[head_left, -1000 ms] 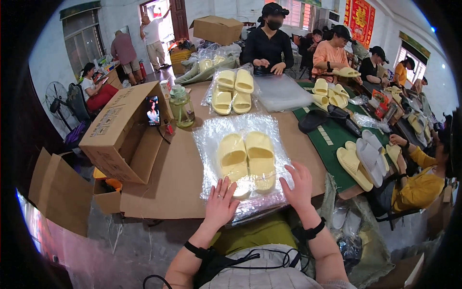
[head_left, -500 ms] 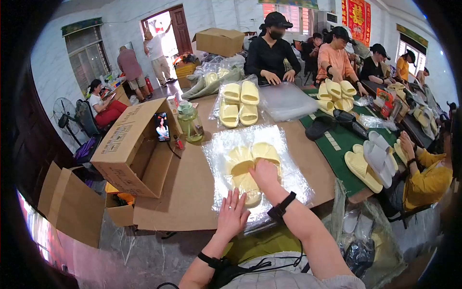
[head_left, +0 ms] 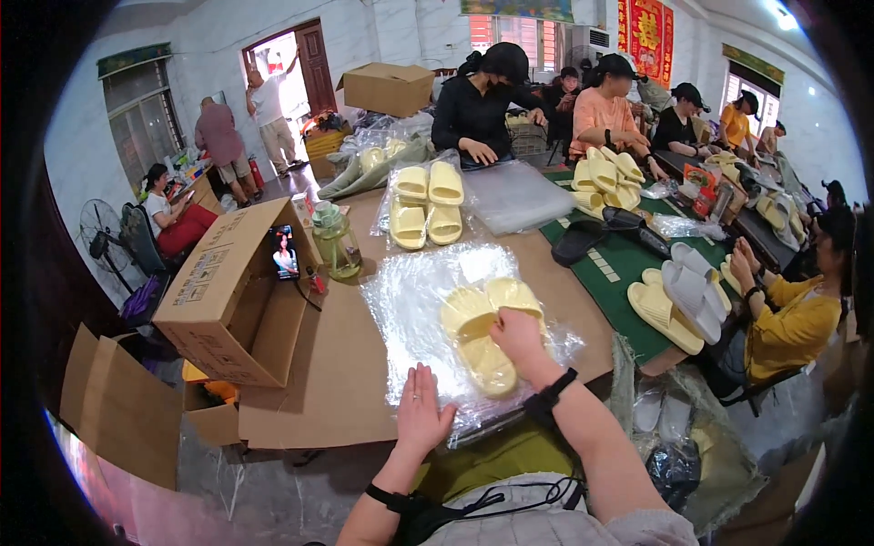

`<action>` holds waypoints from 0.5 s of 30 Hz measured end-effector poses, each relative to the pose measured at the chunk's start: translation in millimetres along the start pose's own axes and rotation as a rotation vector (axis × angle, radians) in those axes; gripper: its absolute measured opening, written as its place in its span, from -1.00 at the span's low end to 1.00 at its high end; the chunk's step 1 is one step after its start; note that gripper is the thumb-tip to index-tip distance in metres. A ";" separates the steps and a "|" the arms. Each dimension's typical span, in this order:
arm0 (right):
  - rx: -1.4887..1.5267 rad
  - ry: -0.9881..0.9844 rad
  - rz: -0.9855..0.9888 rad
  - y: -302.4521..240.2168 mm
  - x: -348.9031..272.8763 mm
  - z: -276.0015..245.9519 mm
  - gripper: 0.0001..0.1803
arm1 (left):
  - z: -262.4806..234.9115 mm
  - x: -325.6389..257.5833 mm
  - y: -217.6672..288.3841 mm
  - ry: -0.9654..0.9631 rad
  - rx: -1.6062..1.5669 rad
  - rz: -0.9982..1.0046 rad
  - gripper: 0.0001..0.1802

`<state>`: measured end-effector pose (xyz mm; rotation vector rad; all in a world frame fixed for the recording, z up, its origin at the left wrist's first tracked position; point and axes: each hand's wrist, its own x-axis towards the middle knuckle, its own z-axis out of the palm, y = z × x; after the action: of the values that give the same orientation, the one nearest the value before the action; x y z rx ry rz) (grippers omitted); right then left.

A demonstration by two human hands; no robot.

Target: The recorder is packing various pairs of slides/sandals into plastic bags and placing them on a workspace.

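A pair of pale yellow slippers [head_left: 472, 340] lies on a stack of clear plastic bags [head_left: 401, 309] in front of me. My right hand [head_left: 519, 338] is closed on the slippers, its fingers bent at the strap and partly hidden. To the left of them, my left hand [head_left: 422, 415] lies flat on the near part of the bags, fingers stretched out and holding nothing. Beyond the bags sit two more yellow pairs [head_left: 426, 206] wrapped in clear plastic.
An open cardboard box [head_left: 228, 300] with a phone [head_left: 285, 252] at its edge stands left, beside a green-tinted jar [head_left: 337, 241]. More plastic sheets [head_left: 514, 196] lie at the back. Loose slippers cover a green mat [head_left: 605, 287] on the right, where co-workers sit and stand.
My right hand and the slippers have shifted to the right across the bags. My left hand stays flat on the plastic, now farther from the slippers. The whole view has turned slightly right.
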<state>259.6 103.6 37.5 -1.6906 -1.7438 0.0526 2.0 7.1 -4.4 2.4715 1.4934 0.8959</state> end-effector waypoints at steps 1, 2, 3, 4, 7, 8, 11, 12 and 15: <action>0.015 0.003 -0.002 6.2 -10.1 -16.5 -0.78 | 0.1 0.7 -0.6 -0.003 0.016 0.012 -0.03; 0.028 0.006 -0.002 12.0 -20.2 -30.7 -0.78 | 0.7 1.1 -1.0 -0.008 0.029 0.025 -0.05; 0.004 0.010 0.012 21.8 -31.6 -45.1 -0.78 | 2.7 3.5 1.8 -0.031 0.036 0.015 -0.08; 0.033 -0.020 0.040 32.3 -45.4 -57.8 -0.78 | 0.9 4.1 3.3 -0.036 0.041 0.012 -0.11; 0.029 -0.067 0.092 52.3 -86.6 -95.7 -0.78 | 4.2 -1.8 -6.5 0.010 0.046 0.031 -0.14; 0.026 -0.086 0.091 57.3 -102.4 -109.8 -0.78 | 1.7 -1.3 -6.7 0.020 0.059 0.040 -0.15; -0.049 -0.073 0.183 77.5 -148.4 -163.0 -0.80 | -3.5 3.5 -2.0 -0.037 0.041 0.028 -0.16; -0.060 -0.067 0.215 85.3 -162.4 -180.1 -0.79 | -4.5 2.7 -2.8 -0.040 0.040 0.025 -0.16; -0.078 -0.030 0.286 106.5 -196.8 -239.7 -0.77 | -5.2 3.9 -1.4 -0.052 0.061 0.010 -0.17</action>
<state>451.8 -158.6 80.3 -1.9954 -1.5309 0.1412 -0.6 10.1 1.0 2.5262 1.5155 0.7928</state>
